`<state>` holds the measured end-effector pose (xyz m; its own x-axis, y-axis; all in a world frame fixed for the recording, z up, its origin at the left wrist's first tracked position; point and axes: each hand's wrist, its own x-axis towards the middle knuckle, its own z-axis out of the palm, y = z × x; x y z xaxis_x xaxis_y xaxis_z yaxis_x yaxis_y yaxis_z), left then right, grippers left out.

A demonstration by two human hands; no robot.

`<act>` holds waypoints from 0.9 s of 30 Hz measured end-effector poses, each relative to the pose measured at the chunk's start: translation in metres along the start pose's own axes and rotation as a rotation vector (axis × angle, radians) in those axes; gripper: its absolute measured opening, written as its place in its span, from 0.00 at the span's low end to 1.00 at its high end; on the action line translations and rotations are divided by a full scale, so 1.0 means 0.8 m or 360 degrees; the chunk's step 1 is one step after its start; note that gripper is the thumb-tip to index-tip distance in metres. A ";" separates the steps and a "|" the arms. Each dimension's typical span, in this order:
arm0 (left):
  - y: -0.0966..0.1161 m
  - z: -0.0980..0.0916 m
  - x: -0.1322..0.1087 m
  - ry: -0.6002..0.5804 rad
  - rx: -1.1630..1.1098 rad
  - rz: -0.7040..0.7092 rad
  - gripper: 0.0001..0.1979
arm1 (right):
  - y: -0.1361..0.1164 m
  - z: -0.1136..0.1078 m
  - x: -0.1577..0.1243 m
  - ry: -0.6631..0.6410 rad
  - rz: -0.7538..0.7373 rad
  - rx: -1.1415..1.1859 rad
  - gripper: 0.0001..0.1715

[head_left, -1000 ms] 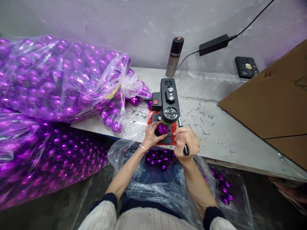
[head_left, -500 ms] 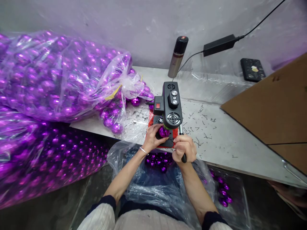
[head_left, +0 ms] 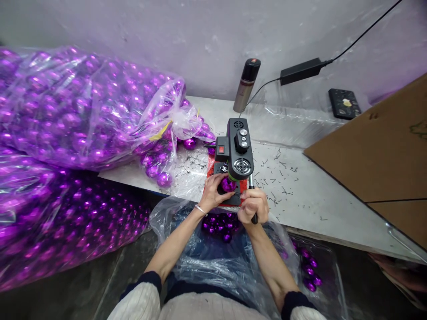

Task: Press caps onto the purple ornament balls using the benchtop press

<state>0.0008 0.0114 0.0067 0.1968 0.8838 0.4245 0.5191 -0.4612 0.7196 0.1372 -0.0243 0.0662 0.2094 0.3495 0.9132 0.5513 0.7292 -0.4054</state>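
A shiny purple ball ornament [head_left: 228, 184] sits under the head of a small black press machine [head_left: 240, 149], on its dark base. Fingers and thumb of my left hand [head_left: 213, 192] are closed around the ball from the left. My right hand [head_left: 254, 205] is wrapped round the machine's lever [head_left: 255, 218], which has a black grip and a metal shaft. A red sheet [head_left: 243, 186] shows beneath the base. On my lap, several purple balls [head_left: 220, 226] lie in clear plastic sheeting [head_left: 213, 262].
Big clear bags of purple balls [head_left: 83, 111] fill the left side. A spray can [head_left: 247, 84], a power adapter [head_left: 300, 71] and a black patterned box [head_left: 344, 104] are at the back. A cardboard box [head_left: 373, 160] stands right. Dark scraps litter the white table [head_left: 300, 218].
The view has shifted slightly. Both hands keep their holds on the ball and the lever, and the right hand has moved slightly left relative to the machine.
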 end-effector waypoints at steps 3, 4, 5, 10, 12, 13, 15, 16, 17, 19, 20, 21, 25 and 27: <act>-0.001 0.001 0.000 0.0001 -0.0005 0.0011 0.33 | 0.003 -0.001 -0.004 -0.0079 -0.0037 -0.0022 0.18; -0.002 0.001 0.001 0.0002 -0.0006 0.0013 0.33 | 0.003 -0.002 -0.003 -0.0103 -0.0068 -0.0021 0.18; -0.003 0.002 0.002 0.0007 -0.0009 0.0017 0.33 | 0.002 -0.003 0.001 -0.0117 -0.0088 -0.0018 0.18; -0.006 0.005 0.004 0.0067 -0.0050 0.0055 0.33 | -0.029 -0.010 0.057 -0.0147 0.0203 -0.0012 0.18; -0.003 0.002 -0.005 0.0080 -0.0060 0.0082 0.32 | -0.044 -0.011 0.082 -0.0193 0.0361 0.0020 0.19; 0.000 -0.002 -0.014 0.0080 -0.0054 0.0113 0.31 | -0.049 -0.011 0.091 -0.0208 0.0400 0.0039 0.19; 0.008 -0.010 -0.039 0.0037 -0.0002 0.0222 0.30 | -0.054 -0.012 0.098 -0.0218 0.0412 0.0065 0.19; 0.013 -0.015 -0.054 -0.0012 0.0045 0.0288 0.31 | -0.054 -0.013 0.096 -0.0219 0.0398 0.0067 0.19; 0.017 -0.019 -0.067 -0.0071 0.0096 0.0352 0.35 | -0.053 -0.013 0.093 -0.0219 0.0378 0.0066 0.19; 0.020 -0.027 -0.084 -0.0170 0.0155 0.0432 0.49 | -0.048 -0.014 0.082 -0.0226 0.0335 0.0048 0.18; 0.019 -0.030 -0.084 -0.0188 0.0158 0.0437 0.53 | -0.045 -0.015 0.077 -0.0231 0.0314 0.0037 0.17; 0.015 -0.032 -0.077 -0.0175 0.0153 0.0404 0.54 | -0.043 -0.015 0.072 -0.0232 0.0292 0.0028 0.17; -0.013 -0.037 0.014 0.0126 0.0259 -0.0018 0.29 | -0.039 -0.014 0.064 -0.0230 0.0235 0.0022 0.17; -0.024 -0.037 0.073 0.0173 0.0377 -0.0175 0.25 | -0.038 -0.014 0.063 -0.0230 0.0221 0.0027 0.17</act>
<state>-0.0224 0.0695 0.0338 0.0450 0.9080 0.4164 0.7147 -0.3205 0.6217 0.1401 -0.0355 0.1252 0.1635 0.5274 0.8338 0.5112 0.6775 -0.5288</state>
